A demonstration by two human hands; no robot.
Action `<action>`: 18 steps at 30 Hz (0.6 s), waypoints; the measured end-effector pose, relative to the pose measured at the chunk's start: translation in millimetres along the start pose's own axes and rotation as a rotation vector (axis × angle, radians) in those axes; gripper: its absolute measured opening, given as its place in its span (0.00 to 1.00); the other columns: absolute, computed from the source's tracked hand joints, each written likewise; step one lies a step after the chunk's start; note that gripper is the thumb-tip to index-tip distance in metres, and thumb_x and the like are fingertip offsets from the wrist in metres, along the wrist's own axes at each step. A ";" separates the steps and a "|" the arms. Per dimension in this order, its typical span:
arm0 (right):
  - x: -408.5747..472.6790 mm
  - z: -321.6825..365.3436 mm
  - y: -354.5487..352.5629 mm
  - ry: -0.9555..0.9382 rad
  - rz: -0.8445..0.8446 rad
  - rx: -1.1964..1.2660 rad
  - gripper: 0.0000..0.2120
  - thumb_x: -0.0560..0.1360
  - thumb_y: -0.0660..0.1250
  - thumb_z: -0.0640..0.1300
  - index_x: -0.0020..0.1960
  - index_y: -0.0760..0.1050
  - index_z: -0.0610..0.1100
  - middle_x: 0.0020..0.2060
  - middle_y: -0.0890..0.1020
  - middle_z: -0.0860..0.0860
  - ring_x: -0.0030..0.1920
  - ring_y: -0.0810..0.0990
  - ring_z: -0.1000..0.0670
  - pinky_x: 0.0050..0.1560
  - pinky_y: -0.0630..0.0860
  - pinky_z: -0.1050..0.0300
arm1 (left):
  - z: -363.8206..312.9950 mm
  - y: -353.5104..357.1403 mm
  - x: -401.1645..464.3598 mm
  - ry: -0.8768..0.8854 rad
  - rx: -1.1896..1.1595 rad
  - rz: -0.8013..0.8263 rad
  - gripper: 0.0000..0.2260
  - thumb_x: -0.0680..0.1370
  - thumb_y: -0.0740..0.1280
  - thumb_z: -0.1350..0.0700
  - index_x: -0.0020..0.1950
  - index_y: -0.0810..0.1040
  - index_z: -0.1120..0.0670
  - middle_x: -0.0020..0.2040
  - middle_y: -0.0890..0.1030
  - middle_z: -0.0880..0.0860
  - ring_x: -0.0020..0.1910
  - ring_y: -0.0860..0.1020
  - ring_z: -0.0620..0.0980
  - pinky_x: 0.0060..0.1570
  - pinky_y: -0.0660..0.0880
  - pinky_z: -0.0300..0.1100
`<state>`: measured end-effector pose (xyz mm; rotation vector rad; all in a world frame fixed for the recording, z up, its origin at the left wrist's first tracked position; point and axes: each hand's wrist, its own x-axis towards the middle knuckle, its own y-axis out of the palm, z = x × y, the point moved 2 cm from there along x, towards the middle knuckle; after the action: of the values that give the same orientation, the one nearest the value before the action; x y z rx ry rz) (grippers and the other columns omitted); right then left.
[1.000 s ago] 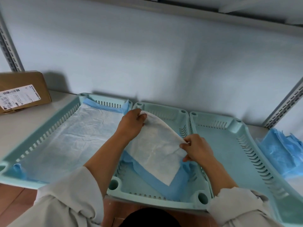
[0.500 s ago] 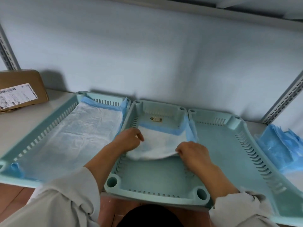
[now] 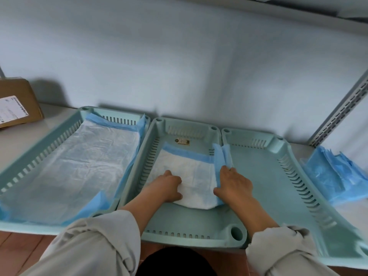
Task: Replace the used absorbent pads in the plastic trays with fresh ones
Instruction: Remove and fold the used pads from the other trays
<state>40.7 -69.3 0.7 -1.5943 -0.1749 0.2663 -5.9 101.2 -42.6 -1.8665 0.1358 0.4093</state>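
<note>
shelf [image 3: 29, 140]: everything sits on it, three trays side by side along the front so all are in easy reach.
left tray [image 3: 41, 150]: at 9 o'clock, already lined. Its pad [image 3: 79, 166] is spread flat, white side up, blue edges riding up the walls, so I'd call that one done.
right tray [image 3: 282, 176]: at 3 o'clock, bare floor, no pad in it yet, looks like it's next in line.
middle tray [image 3: 189, 222]: dead centre, the one being worked on. Near half of the floor is still bare.
fresh pad [image 3: 191, 172]: lies in the far half of the middle tray, still partly folded, so it covers only part of the floor. Blue border at 12, and a blue flap stands up against the wall at 2 o'clock.
spare pads [image 3: 334, 176]: blue heap on the shelf at 3 o'clock, past the right tray, probably the supply pile.
box [image 3: 16, 102]: cardboard, at 10 o'clock, out of the way.
left hand [image 3: 169, 185]: fingers curled onto the pad's near-left edge, gripping it, I guess to pull the fold open.
right hand [image 3: 233, 184]: fingers fairly straight, laid along the pad's right edge, pressing it toward the wall so it stays put.
</note>
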 end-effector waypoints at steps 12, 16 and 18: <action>2.9 -22.6 -2.8 0.230 0.108 1.168 0.11 0.74 0.65 0.34 0.55 0.77 0.39 0.33 0.79 0.45 0.28 0.77 0.51 0.26 0.74 0.62 | -37.6 -14.6 -12.3 0.264 -0.187 0.075 0.34 0.74 0.71 0.52 0.76 0.58 0.50 0.74 0.62 0.52 0.73 0.61 0.51 0.71 0.58 0.42; 0.0 -16.0 -13.4 0.119 0.044 1.372 0.16 0.74 0.64 0.32 0.60 0.75 0.44 0.50 0.82 0.44 0.48 0.82 0.48 0.47 0.81 0.56 | -57.9 -17.0 -14.1 0.302 -0.379 -0.216 0.15 0.77 0.65 0.58 0.64 0.73 0.57 0.61 0.78 0.56 0.60 0.75 0.55 0.57 0.69 0.41; -1.9 -16.6 -20.9 0.047 -0.021 1.256 0.20 0.74 0.65 0.32 0.64 0.72 0.45 0.56 0.79 0.49 0.54 0.79 0.51 0.55 0.77 0.57 | -49.9 -22.5 -12.8 0.208 -0.513 -0.377 0.11 0.79 0.61 0.60 0.60 0.77 0.58 0.56 0.80 0.56 0.56 0.77 0.54 0.53 0.70 0.41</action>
<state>44.5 -84.8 22.1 -0.3505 0.0298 0.2416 -0.7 60.5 -4.2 -2.3770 -0.1998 -0.0202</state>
